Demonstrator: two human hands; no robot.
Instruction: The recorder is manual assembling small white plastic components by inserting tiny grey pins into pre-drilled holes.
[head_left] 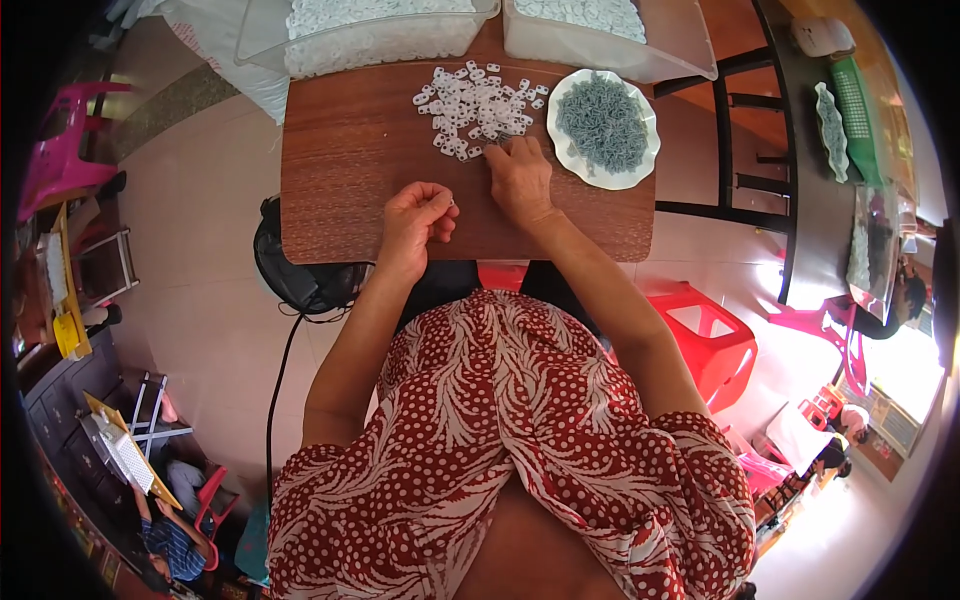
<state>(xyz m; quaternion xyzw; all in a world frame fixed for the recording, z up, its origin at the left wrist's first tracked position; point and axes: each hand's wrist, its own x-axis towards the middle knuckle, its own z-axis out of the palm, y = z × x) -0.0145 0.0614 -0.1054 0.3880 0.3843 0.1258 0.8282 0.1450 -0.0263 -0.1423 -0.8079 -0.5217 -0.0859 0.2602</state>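
On the brown wooden table (340,160) lies a loose pile of small white plastic pieces with holes (475,100). My right hand (522,182) reaches to the near edge of this pile, its fingers bent down and drawn together. What its fingertips grip, if anything, is hidden. Left of it and nearer to me, my left hand (415,222) is closed in a pinch above the table. A tiny pale bit shows at its fingertips, too small to name. To the right stands a white wavy-rimmed plate (648,150), heaped with small grey metal parts (603,122).
Two translucent bins (390,45) (610,50) full of white pieces stand at the table's far edge. A red plastic stool (715,345) is at the right, a black bag (300,265) at the left below the tabletop. Another person (180,545) sits far lower left.
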